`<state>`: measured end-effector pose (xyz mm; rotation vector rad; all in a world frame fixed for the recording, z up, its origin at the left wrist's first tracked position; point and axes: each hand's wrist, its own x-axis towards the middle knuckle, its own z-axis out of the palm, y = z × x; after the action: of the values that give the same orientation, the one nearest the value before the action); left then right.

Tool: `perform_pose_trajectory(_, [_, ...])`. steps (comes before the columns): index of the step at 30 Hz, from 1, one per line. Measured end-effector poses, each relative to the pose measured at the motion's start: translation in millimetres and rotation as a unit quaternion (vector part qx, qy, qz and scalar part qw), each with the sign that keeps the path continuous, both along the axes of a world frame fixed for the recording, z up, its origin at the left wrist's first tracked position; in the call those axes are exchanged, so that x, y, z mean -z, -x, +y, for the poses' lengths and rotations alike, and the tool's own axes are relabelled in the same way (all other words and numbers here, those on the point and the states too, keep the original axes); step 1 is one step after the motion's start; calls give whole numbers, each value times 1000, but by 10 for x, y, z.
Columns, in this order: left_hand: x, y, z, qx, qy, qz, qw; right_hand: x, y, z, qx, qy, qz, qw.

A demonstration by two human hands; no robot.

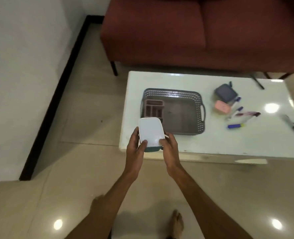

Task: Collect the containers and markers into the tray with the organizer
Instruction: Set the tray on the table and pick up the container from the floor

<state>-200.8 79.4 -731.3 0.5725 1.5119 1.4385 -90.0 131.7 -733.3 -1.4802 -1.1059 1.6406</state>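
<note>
A white-lidded container (pixel 151 131) with a teal base is held over the near left corner of the table, gripped by my left hand (pixel 135 149) and my right hand (pixel 170 149) from either side. Just beyond it sits the grey woven tray (pixel 197 100) with a pink organizer (pixel 153 108) in its left end. To the right of the tray lie a grey container (pixel 226 93), a pink container (pixel 222 106), and several markers, among them a blue and yellow one (pixel 236 126), a dark red one (pixel 247 114) and a black one (pixel 291 123).
The white glossy table (pixel 229 145) stands in front of a dark red sofa (pixel 194 31). A white wall with black skirting runs along the left. My bare foot (pixel 177 223) shows on the tiled floor below.
</note>
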Motion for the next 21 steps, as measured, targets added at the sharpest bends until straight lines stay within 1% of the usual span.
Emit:
perform_pose_trajectory(3, [-54,-738,343,47,-2,10,999,-97,-797,218,39,1,8,999])
perform_pose_trajectory(6, [14,-1384,666,86,21,31,996,-74,-1484,431,87,7,-5,996])
perform_pose_trajectory(11, [254,-2082,1153,146,53,52,987,179,-2290,786,127,16,-52,990])
perform_pose_trajectory(15, [594,-2390,1574,186,75,60,978,548,-2652,1175,129,34,-81,988])
perform_pose_trajectory(17, [628,-2373,1644,189,82,65,976,555,-2670,1270,120,33,-93,988])
perform_pose_trajectory(21, [986,-2493,1988,227,116,67,965,796,-2789,1610,119,66,-124,983])
